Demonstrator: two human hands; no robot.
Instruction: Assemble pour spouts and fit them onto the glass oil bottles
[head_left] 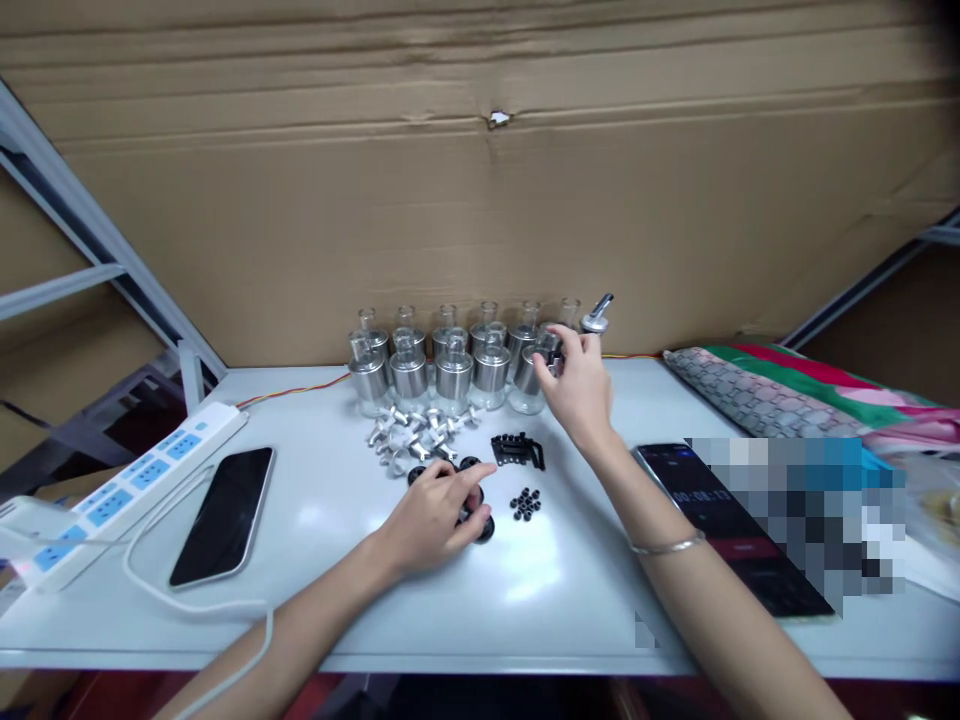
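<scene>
Two rows of small glass bottles (450,360) with metal collars stand at the far edge of the counter (570,590), against the cardboard wall (480,180); whether they hold anything cannot be told, though the glass looks clear. One bottle at the right end of the back row carries a metal pourer spout (598,315). Your right hand (577,385) is at the right end of the front row, fingers curled round the last bottle (534,378) there, gripping it at the collar while it stands on the counter. Your left hand (435,515) rests mid-counter, nearer you, fingers half closed over a cluster of black round caps (480,500), index finger extended across them; whether it has one pinched cannot be told. Between the two hands lie a heap of silver spout fittings (416,435) just in front of the bottles, a black ridged part (517,450), and a small pile of black rings (525,503) just right of your left hand. Toward the left edge lie a dark phone (225,515) face up and a white power strip (127,480) with its cable (172,590) looping along the near edge. A second phone (720,520) with a lit screen lies under your right forearm, and folded patterned cloth (780,395) sits at the far right corner.
</scene>
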